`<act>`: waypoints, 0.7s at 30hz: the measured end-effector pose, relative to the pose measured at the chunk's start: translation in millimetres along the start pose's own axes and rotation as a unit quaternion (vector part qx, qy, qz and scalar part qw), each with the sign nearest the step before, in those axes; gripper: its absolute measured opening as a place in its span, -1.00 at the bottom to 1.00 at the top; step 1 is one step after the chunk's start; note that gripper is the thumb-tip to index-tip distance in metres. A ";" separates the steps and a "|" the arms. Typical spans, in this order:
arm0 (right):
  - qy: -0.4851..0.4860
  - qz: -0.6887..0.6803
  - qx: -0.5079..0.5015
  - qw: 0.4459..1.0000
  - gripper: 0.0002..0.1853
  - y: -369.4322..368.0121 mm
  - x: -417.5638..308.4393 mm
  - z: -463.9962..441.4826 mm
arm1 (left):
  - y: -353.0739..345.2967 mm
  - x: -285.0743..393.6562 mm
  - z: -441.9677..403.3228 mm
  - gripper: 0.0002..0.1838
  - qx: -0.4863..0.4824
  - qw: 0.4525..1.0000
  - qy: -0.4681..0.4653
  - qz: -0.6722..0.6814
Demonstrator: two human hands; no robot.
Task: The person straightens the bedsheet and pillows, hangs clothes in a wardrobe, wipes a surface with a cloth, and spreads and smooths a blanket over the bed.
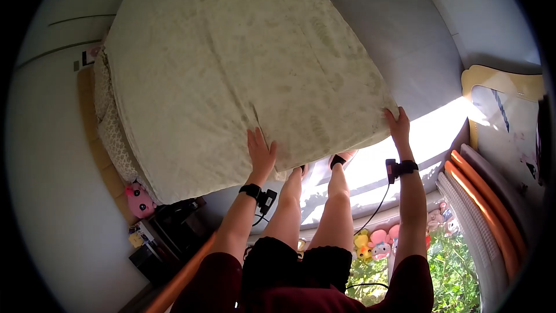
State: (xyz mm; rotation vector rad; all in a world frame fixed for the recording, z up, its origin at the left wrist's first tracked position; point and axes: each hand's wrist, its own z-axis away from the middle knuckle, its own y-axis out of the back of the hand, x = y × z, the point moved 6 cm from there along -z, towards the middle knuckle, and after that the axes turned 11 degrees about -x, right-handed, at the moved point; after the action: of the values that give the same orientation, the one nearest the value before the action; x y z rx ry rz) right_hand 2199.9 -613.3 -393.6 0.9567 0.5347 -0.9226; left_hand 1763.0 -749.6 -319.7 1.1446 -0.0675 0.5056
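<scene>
A pale, leaf-patterned bedspread [191, 75] covers the bed in front of me, with a crease running down its middle. My left hand [262, 155] lies on its near edge beside a short fold, fingers stretched out and thumb apart. At the right corner of the bedspread, my right hand [398, 124] has its fingers closed around the cloth's edge; part of the grip is hidden. Black bands with small devices and cables sit on both wrists.
A headboard [101, 150] and patterned pillow [110, 133] stand left, with a pink plush toy [139, 200] and a dark nightstand [174, 226] nearby. Several plush toys [379, 244] line the window. Orange curtains [486, 208] and a cream-framed board [504, 104] are right. Sunlight hits the floor [431, 136].
</scene>
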 end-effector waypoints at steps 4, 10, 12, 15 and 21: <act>-0.110 0.034 0.036 0.993 -0.58 101.9 -5.3 19.2 | 7.2 29.5 -17.3 -0.20 0.004 1.000 0.000 -0.009; -0.132 0.258 0.004 0.957 -0.62 87.8 118.3 -2.0 | -36.2 87.0 -50.1 -0.10 -0.058 0.998 -0.007 -0.018; -0.151 0.246 0.065 0.955 -0.44 79.2 110.9 -3.4 | -48.7 117.0 -59.3 -0.04 -0.107 0.993 -0.003 -0.056; 0.064 0.201 0.038 0.977 -0.27 29.2 24.7 -10.3 | -56.3 166.2 -59.8 -0.05 -0.161 0.980 -0.056 -0.103; 0.241 0.346 -0.216 0.881 -0.24 -56.7 -106.7 14.0 | -55.6 177.3 -70.7 -0.05 -0.295 0.950 0.001 -0.107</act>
State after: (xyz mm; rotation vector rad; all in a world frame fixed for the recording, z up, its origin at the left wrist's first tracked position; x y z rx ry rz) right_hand 2095.8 -595.0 -333.4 0.8636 0.7113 0.0995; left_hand 1929.0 -642.7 -343.1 0.5541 -0.0838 0.2631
